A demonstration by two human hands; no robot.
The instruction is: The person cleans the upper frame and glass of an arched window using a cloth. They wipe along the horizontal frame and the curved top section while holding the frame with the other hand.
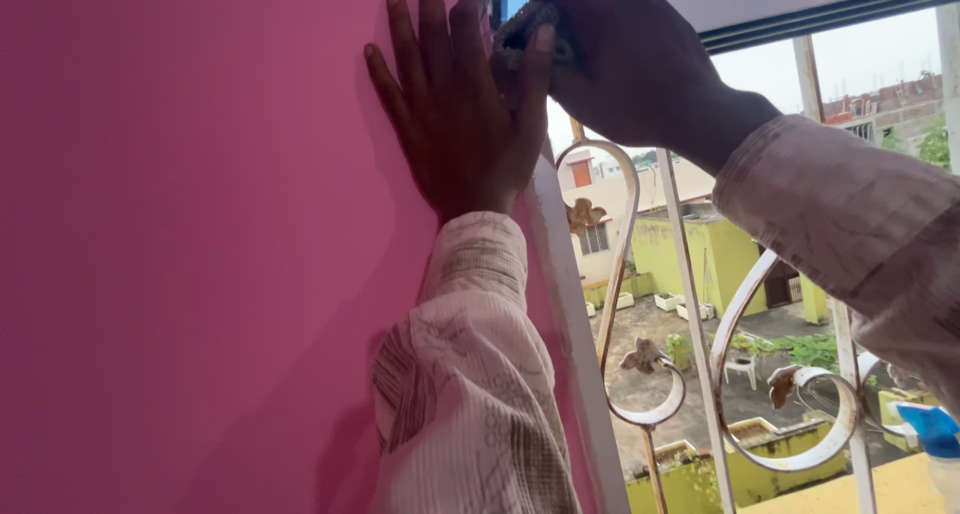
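A pink wall [190, 274] is seen filling the space left of the window frame [570, 324], its surface smooth and evenly painted. The left hand [460, 114] is laid flat against this wall just beside the frame, fingers spread and pointing upward, nothing held in it. The right hand [620, 54] is closed around a dark cloth [525, 24], which is pressed at the top of the frame, touching the left hand's fingertips. Both arms are covered by pale patterned sleeves [460, 394]. Right of the frame, a white scrolled metal grille [690, 304], rusted in spots, is fitted across the opening. Beyond the grille, yellow-green buildings [700, 254] and a paved yard are visible below. A spray bottle with a blue top [935, 434] is seen at the lower right of the grille.
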